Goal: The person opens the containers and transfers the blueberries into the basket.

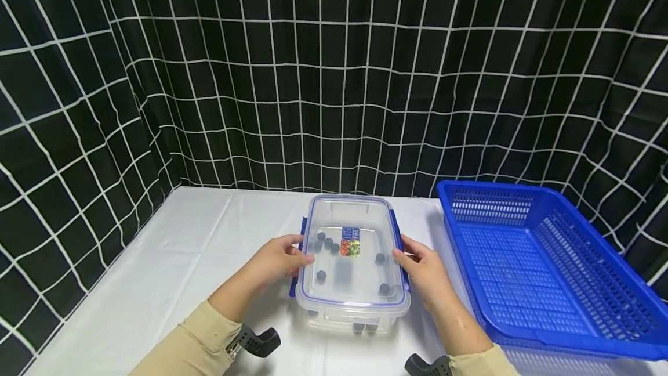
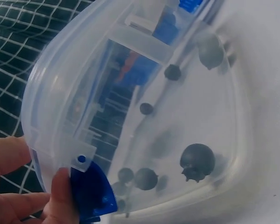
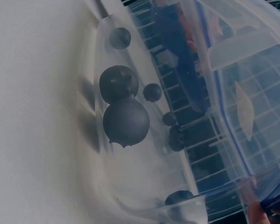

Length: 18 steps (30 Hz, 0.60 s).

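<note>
A clear plastic food container (image 1: 360,280) with a see-through lid sits on the white table, several dark blueberries (image 2: 197,158) scattered over its floor. My left hand (image 1: 279,258) grips its left side, thumb over the lid's rim and fingers beside the blue latch (image 2: 91,191). At the opposite side, my right hand (image 1: 424,268) holds the edge by the other blue latch (image 1: 398,231), thumb on top. Two blueberries (image 3: 126,122) lie touching near the front wall in the right wrist view. A printed label (image 1: 350,242) shows on the lid. The fingers below the rim are partly hidden.
A large blue plastic basket (image 1: 469,283) with slotted walls stands right of the container, close to my right forearm. White cloth covers the table (image 1: 172,260). Black curtains (image 1: 334,74) with a white grid hang behind and at the sides.
</note>
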{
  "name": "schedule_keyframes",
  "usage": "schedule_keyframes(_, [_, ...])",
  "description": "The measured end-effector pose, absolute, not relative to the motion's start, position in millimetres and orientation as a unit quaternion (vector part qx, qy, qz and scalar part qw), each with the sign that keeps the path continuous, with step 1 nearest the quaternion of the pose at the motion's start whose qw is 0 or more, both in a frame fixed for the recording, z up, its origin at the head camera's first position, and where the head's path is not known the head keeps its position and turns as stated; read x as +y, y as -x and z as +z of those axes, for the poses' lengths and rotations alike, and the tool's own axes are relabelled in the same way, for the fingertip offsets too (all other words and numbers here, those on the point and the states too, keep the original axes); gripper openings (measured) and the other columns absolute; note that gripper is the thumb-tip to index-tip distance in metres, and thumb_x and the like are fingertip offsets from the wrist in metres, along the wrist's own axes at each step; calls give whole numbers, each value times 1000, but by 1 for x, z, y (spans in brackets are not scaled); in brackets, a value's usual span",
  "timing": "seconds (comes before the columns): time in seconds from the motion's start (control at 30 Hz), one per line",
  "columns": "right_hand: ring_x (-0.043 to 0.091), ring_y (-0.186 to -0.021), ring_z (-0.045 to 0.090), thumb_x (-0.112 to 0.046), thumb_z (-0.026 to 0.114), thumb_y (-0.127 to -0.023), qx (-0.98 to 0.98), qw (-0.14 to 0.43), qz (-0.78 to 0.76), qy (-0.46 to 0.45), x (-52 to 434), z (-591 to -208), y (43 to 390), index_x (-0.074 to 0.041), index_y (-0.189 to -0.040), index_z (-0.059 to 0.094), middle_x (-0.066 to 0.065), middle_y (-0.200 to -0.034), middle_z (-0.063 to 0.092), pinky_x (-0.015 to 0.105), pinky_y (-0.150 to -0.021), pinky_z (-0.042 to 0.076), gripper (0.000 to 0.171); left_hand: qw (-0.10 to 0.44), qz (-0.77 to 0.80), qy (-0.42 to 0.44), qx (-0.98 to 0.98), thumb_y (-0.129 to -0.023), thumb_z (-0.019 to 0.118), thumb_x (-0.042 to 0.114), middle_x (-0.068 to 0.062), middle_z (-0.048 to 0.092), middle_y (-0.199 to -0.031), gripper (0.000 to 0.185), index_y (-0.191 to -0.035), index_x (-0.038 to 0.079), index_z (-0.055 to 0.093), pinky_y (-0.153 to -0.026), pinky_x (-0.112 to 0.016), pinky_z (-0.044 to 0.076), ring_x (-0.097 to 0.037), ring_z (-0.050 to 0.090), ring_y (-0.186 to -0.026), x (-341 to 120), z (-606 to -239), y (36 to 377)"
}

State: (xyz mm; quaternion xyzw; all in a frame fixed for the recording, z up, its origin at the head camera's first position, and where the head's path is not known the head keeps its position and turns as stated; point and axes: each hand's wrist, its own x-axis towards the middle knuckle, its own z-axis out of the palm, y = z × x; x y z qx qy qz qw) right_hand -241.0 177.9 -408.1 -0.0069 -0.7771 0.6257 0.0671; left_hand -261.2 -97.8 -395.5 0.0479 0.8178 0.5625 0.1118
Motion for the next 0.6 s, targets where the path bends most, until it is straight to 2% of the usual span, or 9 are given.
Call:
schedule_keyframes(0.17, [1, -78, 54, -7, 56, -89, -780, 65, 623, 7, 179, -406, 240, 7, -129, 45, 25, -116, 53, 15, -68, 51, 44, 125, 577, -43, 806, -80, 70, 20, -10, 60, -92, 64, -134, 1, 41, -78, -34, 56, -17, 61, -82, -98, -397, 261])
schedule_keyframes(0.4, [-3, -82, 52, -6, 51, -92, -769, 54, 637, 7, 179, -405, 238, 7, -132, 41, 26, -123, 49, 11, -74, 48, 43, 129, 592, -38, 795, -80, 70, 17, -11, 58, -93, 62, -133, 2, 42, -80, -34, 56, -18, 61, -84, -98, -400, 261])
schedule_keyframes(0.5, [1, -93, 53, -6, 47, -94, -764, 50, 643, 8, 177, -404, 237, 6, -134, 38, 25, -130, 46, 9, -78, 46, 43, 130, 594, -39, 793, -81, 69, 17, -12, 56, -94, 60, -133, 2, 42, -81, -34, 56, -19, 62, -84, -99, -399, 262])
schedule_keyframes(0.6, [13, -110, 50, -5, 45, -94, -759, 47, 649, 9, 176, -406, 237, 6, -134, 36, 23, -134, 42, 6, -81, 43, 43, 134, 591, -41, 794, -81, 68, 18, -12, 56, -95, 61, -134, 2, 41, -81, -34, 55, -19, 62, -85, -100, -398, 261])
